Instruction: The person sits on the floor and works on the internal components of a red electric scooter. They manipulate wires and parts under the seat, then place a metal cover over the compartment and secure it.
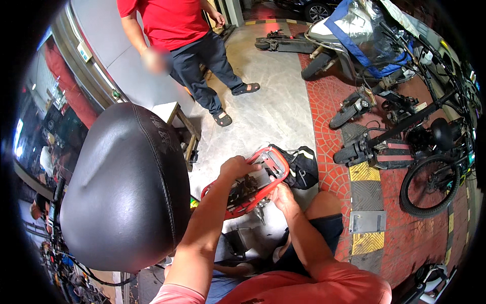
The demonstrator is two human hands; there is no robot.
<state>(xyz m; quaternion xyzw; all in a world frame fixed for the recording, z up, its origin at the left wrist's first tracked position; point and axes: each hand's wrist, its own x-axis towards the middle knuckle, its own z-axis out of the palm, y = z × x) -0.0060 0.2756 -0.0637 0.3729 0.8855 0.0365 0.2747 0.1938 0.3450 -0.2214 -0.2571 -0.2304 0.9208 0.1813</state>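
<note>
Right hand: closed on the 4 o'clock rail of a glossy red, round-cornered looped frame, fingers curled in. Left hand: at its 11 o'clock edge, fingers reaching over — cannot tell whether they close on the rail or only rest there. One frame, two hands. It sits low in the middle of view, near the knees, long axis running 8 to 2, dark and metallic parts inside. Hands on opposite sides probably serve to steady it and keep the inner parts facing up.

Clock centred on the frame from here. Between 2 and 3, just beside it: one black fabric bag with pale edging, likely put there for easy reach. At 9: one broad black stitched-leather seat, looming large, close to the camera.

Farther out. At 11: one standing person in a red shirt, two dark clogs on the floor. At 1: one two-wheeler under a blue-edged clear cover, perhaps wrapped against weather. At 3 to 4: one grey metal plate between two yellow ridged patches.
</note>
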